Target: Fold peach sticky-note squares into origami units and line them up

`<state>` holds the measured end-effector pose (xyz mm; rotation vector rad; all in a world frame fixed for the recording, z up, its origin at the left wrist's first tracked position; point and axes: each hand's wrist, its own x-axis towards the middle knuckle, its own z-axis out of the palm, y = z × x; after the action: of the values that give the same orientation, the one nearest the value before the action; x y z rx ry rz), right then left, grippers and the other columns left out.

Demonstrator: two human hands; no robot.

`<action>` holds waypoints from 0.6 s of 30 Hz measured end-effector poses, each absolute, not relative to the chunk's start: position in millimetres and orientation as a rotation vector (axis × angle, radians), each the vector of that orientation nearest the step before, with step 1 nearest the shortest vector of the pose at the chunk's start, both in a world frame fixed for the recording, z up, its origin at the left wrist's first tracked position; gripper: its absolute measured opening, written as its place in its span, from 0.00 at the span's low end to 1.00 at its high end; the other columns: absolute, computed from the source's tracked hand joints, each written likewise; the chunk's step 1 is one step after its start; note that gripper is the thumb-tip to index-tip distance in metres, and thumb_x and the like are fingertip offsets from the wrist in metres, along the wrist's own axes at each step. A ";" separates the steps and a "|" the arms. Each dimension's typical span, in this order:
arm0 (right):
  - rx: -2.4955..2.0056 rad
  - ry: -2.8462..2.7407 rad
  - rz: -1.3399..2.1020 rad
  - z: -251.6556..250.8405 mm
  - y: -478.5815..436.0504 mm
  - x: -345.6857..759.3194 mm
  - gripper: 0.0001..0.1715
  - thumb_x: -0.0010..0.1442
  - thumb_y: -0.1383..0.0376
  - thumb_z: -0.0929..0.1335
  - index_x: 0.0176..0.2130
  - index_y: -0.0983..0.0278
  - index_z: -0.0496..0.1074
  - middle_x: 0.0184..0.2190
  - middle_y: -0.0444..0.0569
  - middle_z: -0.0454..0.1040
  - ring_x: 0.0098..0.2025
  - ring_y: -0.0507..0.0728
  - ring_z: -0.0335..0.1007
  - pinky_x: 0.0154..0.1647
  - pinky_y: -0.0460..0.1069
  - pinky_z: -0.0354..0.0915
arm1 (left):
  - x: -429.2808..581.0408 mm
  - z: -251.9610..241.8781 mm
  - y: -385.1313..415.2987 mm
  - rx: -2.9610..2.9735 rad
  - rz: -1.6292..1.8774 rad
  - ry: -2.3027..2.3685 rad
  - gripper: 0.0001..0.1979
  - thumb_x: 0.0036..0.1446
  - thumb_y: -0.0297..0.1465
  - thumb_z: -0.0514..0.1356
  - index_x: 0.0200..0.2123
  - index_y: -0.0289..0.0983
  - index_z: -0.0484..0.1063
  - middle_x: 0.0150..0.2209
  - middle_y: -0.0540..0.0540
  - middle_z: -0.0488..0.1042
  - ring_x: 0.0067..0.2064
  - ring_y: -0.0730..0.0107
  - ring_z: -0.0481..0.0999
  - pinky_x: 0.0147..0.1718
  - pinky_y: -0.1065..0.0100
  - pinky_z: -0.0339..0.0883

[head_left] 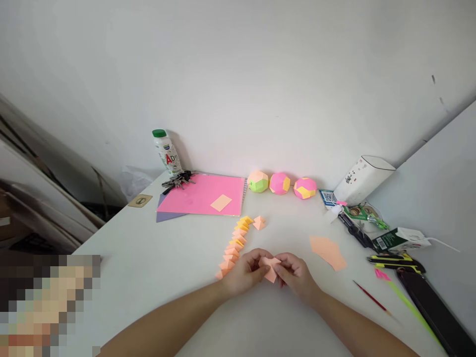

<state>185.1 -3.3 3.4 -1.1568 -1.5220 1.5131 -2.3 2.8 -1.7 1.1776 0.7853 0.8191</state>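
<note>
Beyond the left hand (241,273), farther left, stands a bottle (169,156), keys (179,181) just before it; a tan card (140,201) lies at the table (148,258) edge. Right of the right hand (298,277) lie a red stick (370,296), cutter (396,261) and black case (435,310); farther off, a box (403,239) and white container (361,181).

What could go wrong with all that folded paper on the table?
The left hand looks close to the row of folded paper pieces, so a nudge might scatter it. The peach paper piece, pinched by that hand and the right hand, could tear or crease wrongly. A bump might set the faceted balls rolling.
</note>
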 end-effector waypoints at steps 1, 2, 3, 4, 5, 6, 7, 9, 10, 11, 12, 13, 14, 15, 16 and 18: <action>-1.153 -1.522 1.514 2.7 -3.3 185.2 0.16 0.60 0.54 0.66 0.39 0.65 0.70 0.21 0.42 0.68 0.21 0.49 0.65 0.23 0.45 0.64 | -2.3 -1.3 2.9 1.175 0.821 0.786 0.19 0.52 0.44 0.61 0.41 0.37 0.66 0.21 0.57 0.57 0.22 0.79 0.56 0.21 0.73 0.50; -1.151 -1.521 1.518 2.2 -3.4 185.4 0.16 0.60 0.55 0.66 0.39 0.65 0.70 0.21 0.42 0.68 0.21 0.49 0.65 0.23 0.45 0.64 | -2.3 -1.0 3.0 1.173 0.819 0.781 0.20 0.52 0.44 0.61 0.41 0.37 0.66 0.21 0.57 0.58 0.22 0.79 0.57 0.21 0.73 0.50; -1.148 -1.521 1.521 1.8 -3.4 185.5 0.15 0.60 0.55 0.66 0.39 0.65 0.70 0.21 0.42 0.68 0.21 0.49 0.65 0.23 0.45 0.64 | -2.2 -0.7 3.1 1.173 0.820 0.778 0.20 0.52 0.45 0.61 0.41 0.37 0.66 0.21 0.57 0.58 0.22 0.78 0.57 0.21 0.73 0.51; -1.146 -1.522 1.523 1.6 -3.4 185.6 0.15 0.60 0.55 0.66 0.40 0.65 0.71 0.21 0.42 0.68 0.21 0.49 0.65 0.24 0.45 0.64 | -2.2 -0.6 3.1 1.172 0.822 0.776 0.20 0.52 0.45 0.61 0.41 0.37 0.66 0.21 0.57 0.58 0.22 0.78 0.57 0.21 0.73 0.51; -1.145 -1.523 1.524 1.6 -3.4 185.6 0.15 0.60 0.56 0.66 0.39 0.65 0.71 0.21 0.42 0.69 0.22 0.49 0.65 0.24 0.45 0.64 | -2.3 -0.6 3.1 1.173 0.823 0.773 0.20 0.52 0.45 0.61 0.41 0.37 0.66 0.21 0.57 0.58 0.22 0.78 0.57 0.21 0.73 0.51; -1.145 -1.523 1.522 1.7 -3.4 185.6 0.15 0.60 0.56 0.66 0.39 0.65 0.71 0.21 0.42 0.69 0.22 0.49 0.65 0.24 0.45 0.64 | -2.3 -0.7 3.1 1.172 0.826 0.771 0.21 0.52 0.45 0.61 0.41 0.37 0.66 0.21 0.57 0.58 0.22 0.78 0.57 0.21 0.73 0.51; -1.142 -1.524 1.519 1.9 -3.4 185.5 0.14 0.61 0.56 0.66 0.39 0.65 0.71 0.21 0.42 0.69 0.22 0.49 0.65 0.24 0.45 0.64 | -2.4 -0.8 3.0 1.170 0.827 0.769 0.21 0.51 0.45 0.61 0.41 0.37 0.66 0.21 0.57 0.58 0.22 0.79 0.57 0.21 0.73 0.51; -1.135 -1.530 1.502 2.6 -3.4 185.1 0.14 0.61 0.56 0.66 0.40 0.65 0.71 0.21 0.42 0.69 0.22 0.50 0.65 0.24 0.45 0.64 | -2.5 -1.1 3.0 1.165 0.835 0.762 0.20 0.52 0.45 0.61 0.41 0.37 0.67 0.21 0.57 0.59 0.22 0.79 0.57 0.21 0.74 0.52; -1.131 -1.534 1.491 3.0 -3.3 184.8 0.14 0.61 0.57 0.66 0.40 0.65 0.71 0.21 0.42 0.69 0.22 0.50 0.66 0.24 0.45 0.64 | -2.5 -1.3 3.0 1.162 0.837 0.760 0.20 0.52 0.45 0.61 0.41 0.37 0.67 0.21 0.57 0.59 0.22 0.79 0.57 0.21 0.74 0.52; -1.128 -1.536 1.477 3.4 -3.3 184.6 0.14 0.61 0.57 0.66 0.39 0.65 0.71 0.21 0.42 0.69 0.22 0.50 0.66 0.24 0.45 0.64 | -2.5 -1.3 3.0 1.160 0.840 0.761 0.20 0.52 0.45 0.61 0.41 0.37 0.67 0.21 0.57 0.59 0.22 0.79 0.57 0.21 0.74 0.52; -1.126 -1.534 1.464 3.8 -3.2 184.4 0.13 0.61 0.57 0.66 0.39 0.65 0.71 0.22 0.42 0.69 0.23 0.50 0.66 0.25 0.45 0.64 | -2.4 -1.4 3.1 1.159 0.843 0.763 0.20 0.51 0.45 0.62 0.41 0.37 0.67 0.21 0.57 0.59 0.22 0.79 0.57 0.21 0.74 0.52; -1.126 -1.529 1.454 3.9 -3.2 184.2 0.13 0.61 0.57 0.66 0.39 0.64 0.72 0.22 0.42 0.69 0.23 0.50 0.66 0.25 0.45 0.64 | -2.4 -1.5 3.2 1.160 0.845 0.765 0.20 0.51 0.44 0.62 0.41 0.37 0.67 0.21 0.57 0.58 0.22 0.79 0.57 0.21 0.74 0.52; -1.127 -1.521 1.449 3.8 -3.2 184.2 0.13 0.61 0.57 0.67 0.40 0.64 0.71 0.22 0.43 0.69 0.23 0.50 0.67 0.25 0.45 0.65 | -2.3 -1.5 3.4 1.161 0.847 0.767 0.20 0.51 0.44 0.62 0.41 0.37 0.67 0.21 0.57 0.58 0.22 0.79 0.57 0.21 0.74 0.52; -1.128 -1.512 1.446 3.5 -3.3 184.3 0.13 0.60 0.57 0.67 0.40 0.64 0.71 0.23 0.42 0.69 0.23 0.50 0.67 0.25 0.45 0.65 | -2.3 -1.7 3.5 1.163 0.848 0.769 0.20 0.51 0.44 0.62 0.41 0.37 0.68 0.20 0.57 0.58 0.22 0.79 0.57 0.21 0.73 0.52; -1.128 -1.503 1.445 2.9 -3.4 184.4 0.13 0.60 0.57 0.67 0.40 0.64 0.71 0.23 0.42 0.69 0.23 0.50 0.67 0.25 0.45 0.65 | -2.3 -1.8 3.7 1.164 0.850 0.770 0.20 0.51 0.44 0.62 0.41 0.37 0.68 0.20 0.57 0.58 0.21 0.79 0.57 0.21 0.73 0.52; -1.130 -1.490 1.438 1.2 -4.0 184.9 0.13 0.60 0.57 0.67 0.41 0.63 0.70 0.23 0.42 0.69 0.23 0.50 0.67 0.25 0.46 0.66 | -2.4 -2.3 4.0 1.160 0.850 0.767 0.20 0.51 0.44 0.62 0.41 0.37 0.68 0.20 0.58 0.58 0.21 0.79 0.56 0.21 0.73 0.52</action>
<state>184.9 -4.0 1.2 -1.1304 -1.4898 1.4375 -2.4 4.0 -2.3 1.1599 0.7673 0.8504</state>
